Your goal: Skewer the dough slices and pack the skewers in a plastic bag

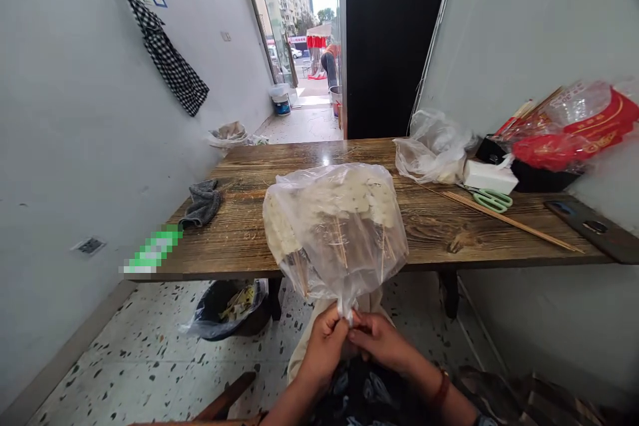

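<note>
A clear plastic bag (349, 233) full of pale, flat food on wooden skewers (341, 243) rests partly on the front edge of the wooden table (239, 239). Its gathered neck points toward me, over my lap. My left hand (327, 339) pinches the twisted neck from the left side. From the right, my right hand (377, 339) closes on the same neck, fingertips touching those of the left. The exact finger grip is partly hidden by the thumbs and the bunched plastic.
Right on the table are loose skewers (514, 218), green-handled scissors (492, 200), a white box (490, 176), a crumpled plastic bag (429, 153) and a phone (594, 226). A grey cloth (201, 203) lies left. Below stands a lined bin (249, 329). Beyond an open doorway, a person (329, 63) bends.
</note>
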The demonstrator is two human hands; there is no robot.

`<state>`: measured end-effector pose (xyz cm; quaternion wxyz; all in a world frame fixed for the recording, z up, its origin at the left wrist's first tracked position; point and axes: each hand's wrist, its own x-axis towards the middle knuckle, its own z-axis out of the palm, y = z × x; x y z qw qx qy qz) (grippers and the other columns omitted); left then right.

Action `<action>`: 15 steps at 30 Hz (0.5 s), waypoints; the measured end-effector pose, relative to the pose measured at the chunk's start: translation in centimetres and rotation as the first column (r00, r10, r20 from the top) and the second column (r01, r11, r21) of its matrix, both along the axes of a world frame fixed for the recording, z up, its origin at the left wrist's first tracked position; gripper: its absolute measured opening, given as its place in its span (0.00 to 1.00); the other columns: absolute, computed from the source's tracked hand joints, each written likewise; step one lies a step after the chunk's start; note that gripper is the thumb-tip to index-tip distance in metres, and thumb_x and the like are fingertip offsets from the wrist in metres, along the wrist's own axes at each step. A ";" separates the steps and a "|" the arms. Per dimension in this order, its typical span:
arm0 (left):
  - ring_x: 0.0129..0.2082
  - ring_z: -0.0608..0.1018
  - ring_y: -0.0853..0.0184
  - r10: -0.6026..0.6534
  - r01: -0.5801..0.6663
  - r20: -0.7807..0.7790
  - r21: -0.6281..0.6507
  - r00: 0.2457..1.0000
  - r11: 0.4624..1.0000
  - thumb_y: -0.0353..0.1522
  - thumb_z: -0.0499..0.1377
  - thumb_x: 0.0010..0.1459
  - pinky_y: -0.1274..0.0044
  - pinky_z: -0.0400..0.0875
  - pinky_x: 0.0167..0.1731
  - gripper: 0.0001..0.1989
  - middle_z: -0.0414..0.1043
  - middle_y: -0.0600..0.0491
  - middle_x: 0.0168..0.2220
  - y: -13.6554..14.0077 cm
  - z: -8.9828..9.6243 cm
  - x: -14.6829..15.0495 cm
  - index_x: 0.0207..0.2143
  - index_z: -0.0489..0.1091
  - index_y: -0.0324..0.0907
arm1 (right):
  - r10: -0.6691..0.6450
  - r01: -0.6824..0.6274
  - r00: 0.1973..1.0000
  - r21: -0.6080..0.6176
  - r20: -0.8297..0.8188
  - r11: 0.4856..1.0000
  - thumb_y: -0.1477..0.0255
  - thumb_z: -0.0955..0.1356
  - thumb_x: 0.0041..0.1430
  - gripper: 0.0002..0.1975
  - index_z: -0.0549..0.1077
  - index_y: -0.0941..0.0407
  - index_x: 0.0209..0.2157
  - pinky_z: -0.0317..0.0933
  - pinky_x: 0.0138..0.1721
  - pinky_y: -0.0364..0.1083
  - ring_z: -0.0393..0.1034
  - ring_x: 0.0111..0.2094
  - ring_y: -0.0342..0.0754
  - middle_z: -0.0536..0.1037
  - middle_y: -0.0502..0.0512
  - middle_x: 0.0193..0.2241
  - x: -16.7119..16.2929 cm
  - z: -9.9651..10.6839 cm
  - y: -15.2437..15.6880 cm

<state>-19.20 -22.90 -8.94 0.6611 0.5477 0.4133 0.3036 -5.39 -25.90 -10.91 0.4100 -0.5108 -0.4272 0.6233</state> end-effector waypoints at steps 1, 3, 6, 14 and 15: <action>0.27 0.72 0.68 0.040 -0.038 -0.037 0.063 0.999 0.997 0.41 0.53 0.57 0.78 0.67 0.30 0.15 0.69 0.54 0.24 0.1 -0.1 -0.1 0.28 0.70 0.39 | -0.060 0.057 0.997 0.061 0.040 0.997 0.51 0.69 0.49 0.21 0.74 0.57 0.26 0.57 0.25 0.42 0.65 0.23 0.44 0.74 0.51 0.23 0.5 0.2 0.0; 0.32 0.72 0.67 0.085 -0.064 -0.103 0.197 0.991 0.978 0.37 0.53 0.56 0.77 0.66 0.36 0.13 0.71 0.52 0.28 0.3 0.0 -0.3 0.25 0.70 0.39 | -0.175 0.160 0.981 0.157 0.086 0.974 0.53 0.68 0.52 0.20 0.77 0.57 0.33 0.60 0.30 0.43 0.67 0.28 0.46 0.76 0.53 0.26 1.3 0.7 0.3; 0.32 0.71 0.66 0.062 -0.016 -0.150 0.293 0.987 0.956 0.35 0.51 0.57 0.77 0.66 0.36 0.13 0.69 0.53 0.27 0.5 0.5 -0.4 0.23 0.68 0.40 | -0.157 0.138 0.984 0.199 0.083 0.970 0.57 0.68 0.53 0.18 0.77 0.58 0.35 0.59 0.29 0.43 0.65 0.25 0.44 0.74 0.50 0.22 1.1 1.5 1.1; 0.29 0.68 0.67 0.089 -0.018 -0.216 0.307 0.972 0.951 0.34 0.50 0.55 0.77 0.64 0.33 0.12 0.66 0.53 0.25 1.3 -0.1 -2.1 0.23 0.66 0.40 | -0.178 0.144 0.970 0.197 0.168 0.970 0.59 0.66 0.55 0.17 0.71 0.58 0.23 0.53 0.22 0.41 0.59 0.17 0.40 0.67 0.46 0.15 -0.2 1.9 2.1; 0.29 0.68 0.67 0.109 -0.034 -0.234 0.302 0.966 0.953 0.36 0.50 0.56 0.77 0.63 0.32 0.13 0.65 0.53 0.25 1.3 -0.4 -2.4 0.23 0.66 0.40 | -0.194 0.158 0.961 0.182 0.198 0.970 0.58 0.66 0.54 0.17 0.71 0.58 0.24 0.53 0.21 0.41 0.58 0.16 0.40 0.66 0.45 0.14 -0.1 1.8 2.0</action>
